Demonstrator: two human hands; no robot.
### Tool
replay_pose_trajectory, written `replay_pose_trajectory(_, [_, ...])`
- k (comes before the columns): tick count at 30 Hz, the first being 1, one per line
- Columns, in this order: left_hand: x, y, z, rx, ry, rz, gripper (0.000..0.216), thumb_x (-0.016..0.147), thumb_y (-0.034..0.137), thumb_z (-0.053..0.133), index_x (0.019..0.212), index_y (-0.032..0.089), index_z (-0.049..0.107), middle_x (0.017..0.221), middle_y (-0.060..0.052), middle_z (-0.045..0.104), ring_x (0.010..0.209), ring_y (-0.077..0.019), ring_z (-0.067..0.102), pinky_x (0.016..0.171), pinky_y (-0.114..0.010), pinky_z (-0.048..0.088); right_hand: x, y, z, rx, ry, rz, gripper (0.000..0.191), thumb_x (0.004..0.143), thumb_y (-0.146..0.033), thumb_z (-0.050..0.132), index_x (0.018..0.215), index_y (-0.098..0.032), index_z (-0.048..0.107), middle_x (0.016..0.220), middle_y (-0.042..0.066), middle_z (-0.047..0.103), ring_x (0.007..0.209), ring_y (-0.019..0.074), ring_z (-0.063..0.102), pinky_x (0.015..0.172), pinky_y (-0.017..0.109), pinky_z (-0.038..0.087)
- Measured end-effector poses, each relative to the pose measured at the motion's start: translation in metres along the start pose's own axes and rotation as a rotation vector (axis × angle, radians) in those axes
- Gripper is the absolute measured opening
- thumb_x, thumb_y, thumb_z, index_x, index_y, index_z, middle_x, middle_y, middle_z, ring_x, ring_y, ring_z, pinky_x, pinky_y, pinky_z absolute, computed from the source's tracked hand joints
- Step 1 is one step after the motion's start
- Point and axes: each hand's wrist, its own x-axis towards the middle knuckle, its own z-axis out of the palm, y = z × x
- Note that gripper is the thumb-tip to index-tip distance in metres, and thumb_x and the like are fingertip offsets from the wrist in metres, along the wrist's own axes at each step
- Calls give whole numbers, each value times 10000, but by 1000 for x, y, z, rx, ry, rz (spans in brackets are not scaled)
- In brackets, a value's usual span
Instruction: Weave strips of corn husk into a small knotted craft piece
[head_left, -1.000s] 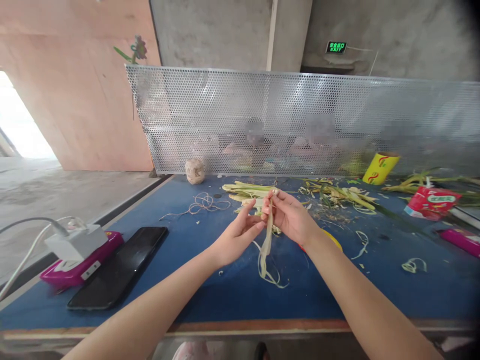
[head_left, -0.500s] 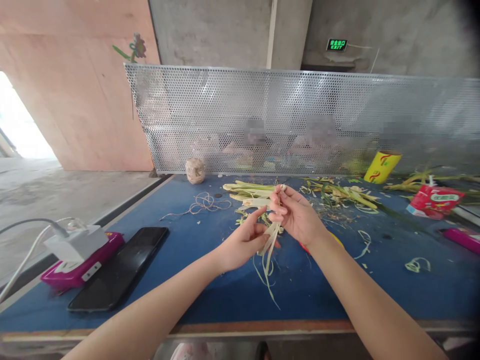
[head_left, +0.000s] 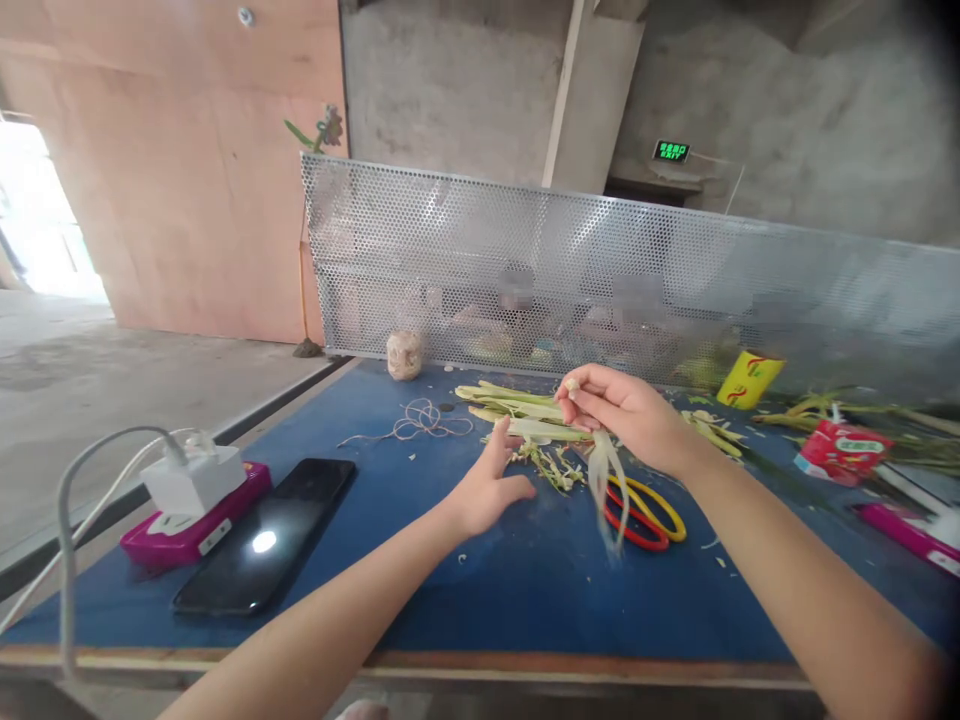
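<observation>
My right hand (head_left: pixel 619 412) is closed on a small bundle of pale husk strips (head_left: pixel 604 485); their whitish knotted end pokes out above the fingertips and the loose ends hang below, slightly blurred. My left hand (head_left: pixel 491 485) is empty, its thumb and forefinger spread apart, over the blue table. Just beyond it lie pale green husks and stalks (head_left: pixel 517 402), with a heap of thin green scraps (head_left: pixel 555 465) nearer to me. Scissors with red and yellow handles (head_left: pixel 645 515) lie partly behind the hanging strips; their blades are hidden.
To the left are a black phone (head_left: pixel 270 535), a magenta power strip (head_left: pixel 169 540) with a white charger (head_left: pixel 193 478), and loose string (head_left: pixel 427 420). A yellow roll (head_left: pixel 750 379) and red pouch (head_left: pixel 840 450) stand at right. A perforated metal screen (head_left: pixel 465 240) borders the back.
My left hand has let go of the strips and opened. My right hand has carried them a little to the right, uncovering the scissors' handles. The camera view has shifted and tilted.
</observation>
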Motion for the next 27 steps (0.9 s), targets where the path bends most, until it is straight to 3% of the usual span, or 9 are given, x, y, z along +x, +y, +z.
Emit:
replay_pose_trajectory(4, [-3,3,-5,0,72,174,809,713,296,620,1369,225,153,1401,-150,267,1316,-295,165,1030,-476,139,7,-6,7,66,0,40,110,839,-294,505,838,-190,541,674,-16,504,536,79,432,520,243,378])
replay_pose_trajectory(7, [-4,4,-4,-7,9,362,755,723,312,628,1346,223,210,1348,-136,362,1285,-252,256,1042,-451,153,12,-11,23,200,-6,65,96,818,-291,535,816,-195,529,658,-27,489,513,71,428,527,249,408])
replay_pose_trajectory(9, [-4,7,-1,-106,-73,433,676,712,294,645,1287,222,297,1239,-111,465,1193,-230,390,1012,-424,237,16,-14,35,259,-30,85,105,804,-294,553,796,-195,521,647,-30,492,513,71,439,533,251,425])
replay_pose_trajectory(13, [-5,12,4,-327,-256,379,346,741,378,603,984,188,447,864,-42,585,806,-162,587,767,-349,438,22,-15,54,329,-41,128,115,789,-304,567,802,-199,524,677,-14,534,539,98,513,517,261,437])
replay_pose_trajectory(17, [-4,12,4,-356,-271,363,352,767,396,568,999,181,412,589,44,504,563,-102,526,621,-299,449,28,-12,56,460,102,65,49,770,-247,584,782,-210,553,684,-26,491,471,59,406,442,221,375])
replay_pose_trajectory(21, [-2,11,3,-382,-223,354,505,767,442,543,1158,197,337,535,95,340,465,-68,387,489,-253,430,33,-6,43,604,238,-22,55,730,-181,619,750,-214,579,641,-40,422,448,45,292,392,179,304])
replay_pose_trajectory(27, [0,12,-2,-375,-141,313,524,802,434,475,1230,202,282,550,99,281,441,-55,304,434,-202,327,30,9,18,769,344,-58,83,703,-127,634,741,-181,584,618,-55,403,436,18,281,370,105,305])
